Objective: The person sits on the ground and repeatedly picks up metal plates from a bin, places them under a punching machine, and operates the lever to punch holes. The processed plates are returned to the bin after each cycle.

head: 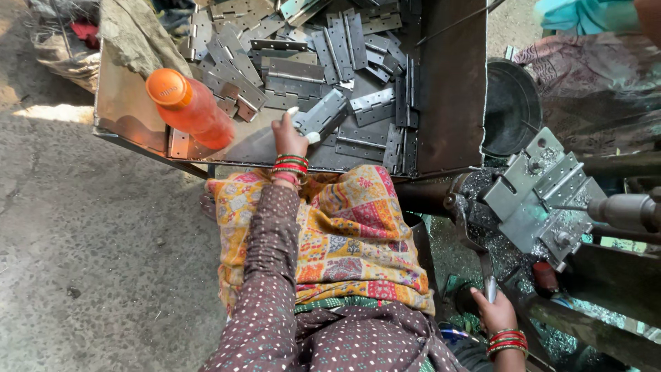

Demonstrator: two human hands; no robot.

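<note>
- Left hand (289, 138), centre of frame, fingers closed around a steel hinge (322, 116) at the near edge of the metal tray (451, 96).
- Hinge's long axis runs diagonally, pointing to upper right.
- Right hand (497, 313), lower right, fingers wrapped around a metal lever handle (490, 288) of the drilling jig (544, 196).
- Orange bottle (189, 107) lies in tray's left part, cap toward upper left.
- Loose hinges (310, 48) piled across top.

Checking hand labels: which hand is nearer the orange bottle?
Left. The left hand grips a metal hinge in the tray, just right of the orange bottle. The right hand holds a lever handle far off, lower right.
</note>
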